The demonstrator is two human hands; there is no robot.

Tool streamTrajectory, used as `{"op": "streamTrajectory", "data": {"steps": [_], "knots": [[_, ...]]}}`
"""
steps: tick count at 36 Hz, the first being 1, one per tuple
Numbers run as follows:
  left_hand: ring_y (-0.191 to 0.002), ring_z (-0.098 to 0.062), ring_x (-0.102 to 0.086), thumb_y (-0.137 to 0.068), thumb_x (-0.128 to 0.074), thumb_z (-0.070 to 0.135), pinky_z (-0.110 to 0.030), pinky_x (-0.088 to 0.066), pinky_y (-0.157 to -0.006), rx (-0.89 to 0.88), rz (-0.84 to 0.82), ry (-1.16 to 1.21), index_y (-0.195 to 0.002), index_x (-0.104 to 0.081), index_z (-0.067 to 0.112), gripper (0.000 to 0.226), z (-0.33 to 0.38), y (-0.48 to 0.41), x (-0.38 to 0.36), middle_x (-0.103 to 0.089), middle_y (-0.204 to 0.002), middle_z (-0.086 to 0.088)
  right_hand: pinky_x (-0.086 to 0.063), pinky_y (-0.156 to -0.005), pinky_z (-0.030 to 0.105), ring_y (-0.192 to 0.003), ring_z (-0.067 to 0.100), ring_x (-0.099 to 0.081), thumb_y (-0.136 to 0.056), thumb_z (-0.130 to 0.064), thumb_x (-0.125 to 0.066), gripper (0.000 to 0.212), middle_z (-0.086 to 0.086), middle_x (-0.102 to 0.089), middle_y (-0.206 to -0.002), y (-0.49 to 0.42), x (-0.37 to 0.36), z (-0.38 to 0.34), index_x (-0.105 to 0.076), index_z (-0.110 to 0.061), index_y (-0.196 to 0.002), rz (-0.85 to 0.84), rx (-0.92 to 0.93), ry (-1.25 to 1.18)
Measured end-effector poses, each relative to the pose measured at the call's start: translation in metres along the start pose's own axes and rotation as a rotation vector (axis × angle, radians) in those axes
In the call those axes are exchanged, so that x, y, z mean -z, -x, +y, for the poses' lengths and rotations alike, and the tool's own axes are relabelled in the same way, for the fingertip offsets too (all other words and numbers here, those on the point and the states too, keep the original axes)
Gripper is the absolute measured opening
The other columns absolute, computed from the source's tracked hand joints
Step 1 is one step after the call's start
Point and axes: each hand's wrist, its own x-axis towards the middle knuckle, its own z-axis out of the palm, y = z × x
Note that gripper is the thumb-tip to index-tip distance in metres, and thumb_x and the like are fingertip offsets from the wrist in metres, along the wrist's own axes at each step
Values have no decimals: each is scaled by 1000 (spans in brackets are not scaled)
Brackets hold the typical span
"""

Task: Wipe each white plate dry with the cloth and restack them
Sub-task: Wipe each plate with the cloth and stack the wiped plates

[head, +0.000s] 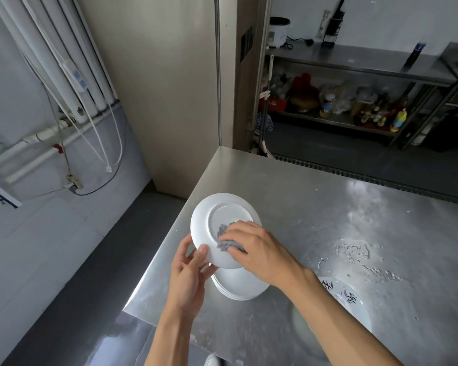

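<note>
The left hand (188,278) pinches the rim of a plate (217,215) in its fingers, underside up, above the stack (238,286) on the desk (328,207). The right hand (259,249) curls its fingers over a grey cloth (224,237), pressing it on that underside. A printed plate (352,302) nearby bears characters I cannot read

Steel table (328,207), grey floor (77,286), white wall pipes (64,62), cluttered steel shelving (354,67)
</note>
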Motion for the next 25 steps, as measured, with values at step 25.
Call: {"op": "streamTrajectory", "data": {"steps": [25], "knots": [[-117, -24, -72, -102, -61, 28, -30, -60, -84, -12, -234, -343, -142, -63, 37, 41, 11, 10, -18, -74, -129, -7, -43, -103, 26, -115, 18, -59, -96, -9, -59, 28, -3, -64, -124, -16, 20, -3, -69, -12, -122, 255, -262, -89]]}}
